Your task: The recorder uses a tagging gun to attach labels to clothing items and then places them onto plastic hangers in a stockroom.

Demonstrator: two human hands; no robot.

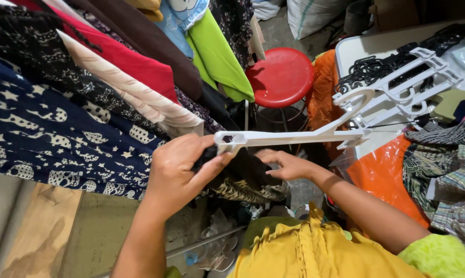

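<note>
Seen from above, a person's two bare hands work at a white hanger held level in front of a rack of hanging clothes. The left hand grasps the hanger's left end, thumb and fingers pinching its clip together with a dark garment that hangs just below the bar. The right hand sits under the middle of the bar, fingers curled onto the same dark cloth; whether it grips or only touches is unclear. The hanger's hook end points right, lying against a pile of white hangers on a table. A red stool stands behind the hands.
</note>
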